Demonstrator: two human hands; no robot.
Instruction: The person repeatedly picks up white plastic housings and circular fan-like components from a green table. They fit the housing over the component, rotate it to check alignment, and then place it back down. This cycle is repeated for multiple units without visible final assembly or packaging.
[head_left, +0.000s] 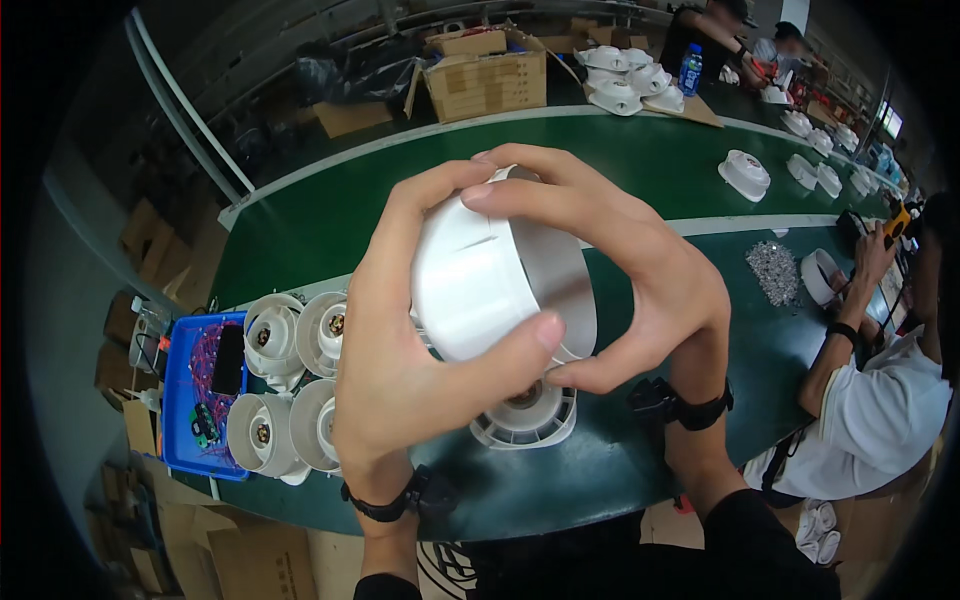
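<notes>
A white round plastic housing point(465, 285) is held tilted above the bench in front of me, its wide flared rim toward the right. My left hand point(385, 370) wraps round its left side, with the thumb across the lower front. Curled over the top and right, my right hand point(655, 260) has its fingers on the upper edge and its thumb low near the rim. Beneath them, a white vented base point(525, 425) with a metal centre is partly covered. Whether it touches the housing I cannot tell.
Several white housings with motors point(262, 430) stand at the left beside a blue tray point(180, 445) of wires. A green conveyor belt point(640, 155) crosses behind, carrying white parts point(745, 175). At the right sit a pile of small metal parts point(772, 272) and a co-worker point(880, 400) holding a yellow-and-black tool.
</notes>
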